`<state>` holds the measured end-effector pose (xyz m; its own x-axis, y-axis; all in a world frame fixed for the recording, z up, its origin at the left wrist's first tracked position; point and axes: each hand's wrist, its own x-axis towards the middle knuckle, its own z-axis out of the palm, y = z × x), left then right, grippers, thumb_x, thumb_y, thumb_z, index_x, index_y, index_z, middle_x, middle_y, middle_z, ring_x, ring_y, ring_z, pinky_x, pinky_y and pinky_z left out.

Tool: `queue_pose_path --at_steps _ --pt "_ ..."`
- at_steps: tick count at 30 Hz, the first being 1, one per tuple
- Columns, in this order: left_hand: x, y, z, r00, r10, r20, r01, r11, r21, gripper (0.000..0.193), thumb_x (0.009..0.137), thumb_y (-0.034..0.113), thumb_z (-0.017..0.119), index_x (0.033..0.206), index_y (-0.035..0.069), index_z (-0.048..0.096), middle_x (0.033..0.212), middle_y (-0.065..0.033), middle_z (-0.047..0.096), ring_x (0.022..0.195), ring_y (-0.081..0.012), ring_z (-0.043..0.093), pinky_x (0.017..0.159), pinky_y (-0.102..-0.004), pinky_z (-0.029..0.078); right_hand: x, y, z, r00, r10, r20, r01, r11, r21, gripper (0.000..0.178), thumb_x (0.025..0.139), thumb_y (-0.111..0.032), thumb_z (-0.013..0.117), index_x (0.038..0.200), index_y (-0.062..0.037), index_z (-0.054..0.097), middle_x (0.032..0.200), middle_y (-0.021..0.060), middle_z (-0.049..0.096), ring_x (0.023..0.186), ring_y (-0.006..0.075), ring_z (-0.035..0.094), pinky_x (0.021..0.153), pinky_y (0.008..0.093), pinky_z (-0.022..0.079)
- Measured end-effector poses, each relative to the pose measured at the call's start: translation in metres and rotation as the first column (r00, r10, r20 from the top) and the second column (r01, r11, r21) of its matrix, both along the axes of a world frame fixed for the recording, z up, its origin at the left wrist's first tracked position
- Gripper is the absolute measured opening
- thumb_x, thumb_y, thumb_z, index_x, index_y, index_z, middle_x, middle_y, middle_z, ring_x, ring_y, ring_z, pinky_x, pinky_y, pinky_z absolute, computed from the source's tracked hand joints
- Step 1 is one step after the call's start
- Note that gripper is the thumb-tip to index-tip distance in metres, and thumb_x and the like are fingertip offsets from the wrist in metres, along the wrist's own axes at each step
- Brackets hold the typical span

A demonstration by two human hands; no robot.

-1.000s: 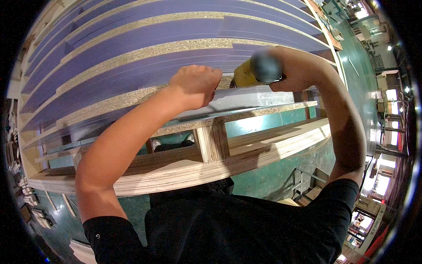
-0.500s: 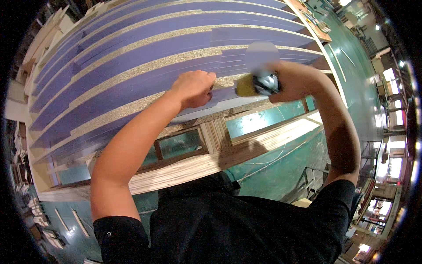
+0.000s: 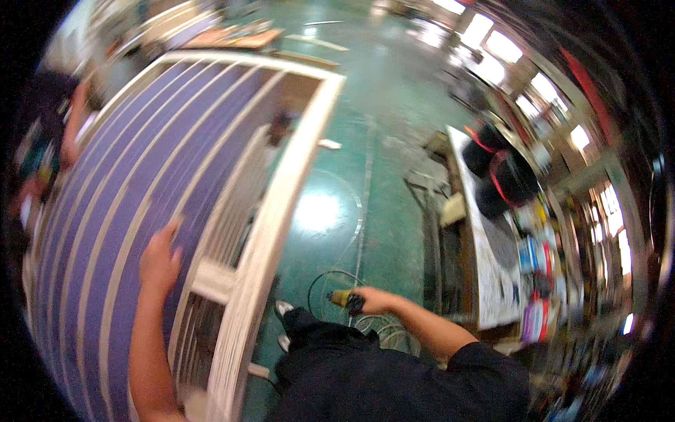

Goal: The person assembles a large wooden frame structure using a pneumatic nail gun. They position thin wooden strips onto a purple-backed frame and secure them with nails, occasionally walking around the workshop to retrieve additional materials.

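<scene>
Blurred by motion, my left hand (image 3: 160, 260) is over the large slatted wooden frame (image 3: 274, 225), among purple-blue panels (image 3: 151, 204) edged with pale strips. Its index finger stretches forward and the thumb stands apart; I make out nothing held in it. My right hand (image 3: 376, 300) is closed around a yellow and black handheld power tool (image 3: 346, 299), held low over the floor to the right of the frame. A thin dark hose (image 3: 320, 278) curves beside the tool.
A co-worker (image 3: 46, 133) is at the frame's far left side. On the right, a workbench (image 3: 481, 281) carries black rolls (image 3: 503, 169) with red bands and several containers (image 3: 538, 257). Pale hose coils (image 3: 390, 334) lie on the green floor (image 3: 330, 232) near my feet.
My view has swung right, so the frame now lies on the left. My right hand has moved the power tool away from the panels and lowered it over the floor. My left hand's fingers have extended.
</scene>
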<state>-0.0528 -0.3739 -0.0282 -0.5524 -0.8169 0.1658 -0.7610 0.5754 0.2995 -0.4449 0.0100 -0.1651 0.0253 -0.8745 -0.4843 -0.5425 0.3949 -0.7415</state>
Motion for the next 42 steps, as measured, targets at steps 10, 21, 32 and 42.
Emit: queue_pose_path --at_steps 10,21,32,42 --pt "0.018 0.010 0.012 0.983 -0.064 -0.174 0.076 0.995 0.067 0.053 0.082 -0.006 0.066 0.134 0.001 0.057 0.139 -0.0194 0.058 0.130 -0.0349 0.055 0.110 -0.0420 0.041 0.026 0.224 -0.184 0.799 -0.579 -0.165 0.590 0.698 0.407 0.040 0.080 -0.031 0.073 0.110 -0.0059 0.070 0.091 0.0173 0.071 0.080 0.0308 0.068 0.068 0.0451 0.051" --pt "-0.178 0.173 0.137 0.942 -0.178 -0.285 0.183 0.983 -0.010 0.035 0.082 0.007 0.070 0.115 0.000 0.063 0.116 -0.0180 0.064 0.116 -0.0330 0.060 0.104 -0.0422 0.044 -0.055 0.336 -0.270 0.927 -0.316 -0.203 0.372 0.691 0.620 0.038 0.082 -0.036 0.072 0.076 0.0014 0.073 0.080 0.0160 0.072 0.073 0.0347 0.067 0.068 0.0445 0.053" --pt "-0.489 0.381 -0.142 0.217 -0.912 0.349 0.816 0.366 0.448 0.057 0.083 0.043 0.077 0.129 0.013 0.060 0.142 -0.0088 0.054 0.133 -0.0318 0.049 0.106 -0.0538 0.041 -0.187 0.201 -0.165 0.860 -0.505 -0.066 0.509 0.859 0.056 0.129 0.070 -0.028 0.083 0.157 0.0033 -0.008 0.112 0.0330 0.065 0.101 0.0425 0.066 0.084 0.0460 0.053" --pt "-0.602 0.464 -0.084 -0.280 -0.780 0.560 0.907 -0.023 0.421 0.027 0.083 0.029 0.071 0.105 0.014 0.074 0.114 -0.0046 0.071 0.110 -0.0265 0.066 0.102 -0.0574 0.040 -0.211 0.249 0.041 0.679 -0.714 0.170 0.733 0.671 -0.111 0.125 0.075 -0.017 0.081 0.160 -0.0085 -0.010 0.117 0.0277 0.065 0.104 0.0412 0.064 0.087 0.0444 0.050"
